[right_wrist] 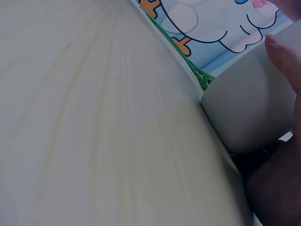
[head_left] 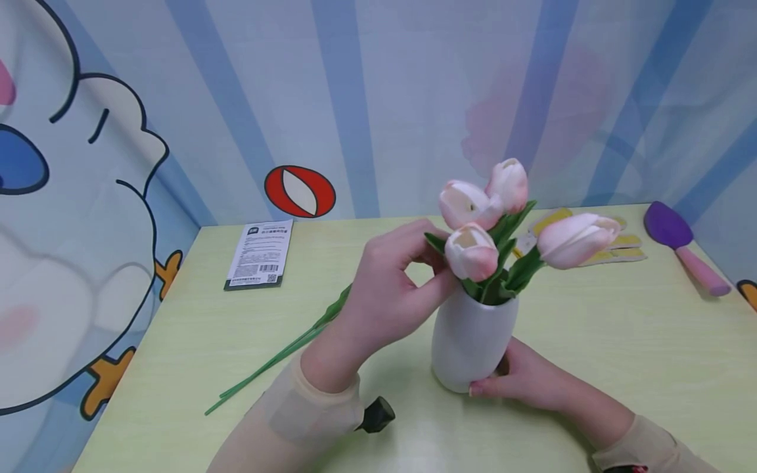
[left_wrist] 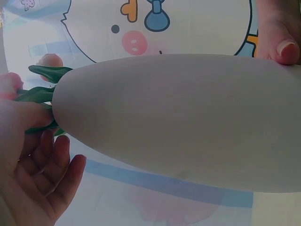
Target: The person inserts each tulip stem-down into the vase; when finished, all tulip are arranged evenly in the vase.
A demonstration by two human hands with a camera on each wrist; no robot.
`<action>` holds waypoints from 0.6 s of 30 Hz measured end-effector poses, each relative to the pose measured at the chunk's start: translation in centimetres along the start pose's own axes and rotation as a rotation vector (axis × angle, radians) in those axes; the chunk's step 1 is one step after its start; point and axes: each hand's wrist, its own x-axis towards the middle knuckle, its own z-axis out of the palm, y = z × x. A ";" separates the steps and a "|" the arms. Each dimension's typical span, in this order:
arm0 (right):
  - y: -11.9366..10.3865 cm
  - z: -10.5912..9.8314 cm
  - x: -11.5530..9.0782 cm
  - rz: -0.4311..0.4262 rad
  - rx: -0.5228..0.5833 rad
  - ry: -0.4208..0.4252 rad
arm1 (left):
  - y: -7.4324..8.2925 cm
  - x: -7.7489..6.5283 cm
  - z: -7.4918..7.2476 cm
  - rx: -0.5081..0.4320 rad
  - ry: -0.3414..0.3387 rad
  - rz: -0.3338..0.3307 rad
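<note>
A white vase (head_left: 473, 338) stands on the table with several pale pink artificial tulips (head_left: 471, 253) in it. My left hand (head_left: 393, 286) is at the vase's rim, thumb and index finger pinching a tulip below its bloom; in the left wrist view the other fingers (left_wrist: 59, 172) are loosely bent beside the green leaves (left_wrist: 37, 95). Low on the vase, my right hand (head_left: 535, 378) grips its side, with the thumb (right_wrist: 282, 56) against the wall in the right wrist view. That hand's other fingers are mostly hidden behind the vase.
Green stems (head_left: 272, 361) lie on the table left of the vase, their upper end hidden by my left hand. A printed packet (head_left: 260, 255) is at the back left. Yellow-and-white gloves (head_left: 627, 247) and a purple spatula (head_left: 668, 225) with a pink handle lie at the back right.
</note>
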 end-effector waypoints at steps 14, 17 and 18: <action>-0.1 -0.1 0.0 0.005 -0.008 -0.002 | -0.2 -0.2 0.2 0.057 -0.084 -0.080; -0.1 0.0 0.0 0.003 -0.002 -0.003 | -0.1 -0.1 0.1 0.046 -0.115 -0.123; -0.1 0.0 0.0 0.002 0.000 -0.003 | 0.0 -0.2 0.1 0.043 -0.122 -0.135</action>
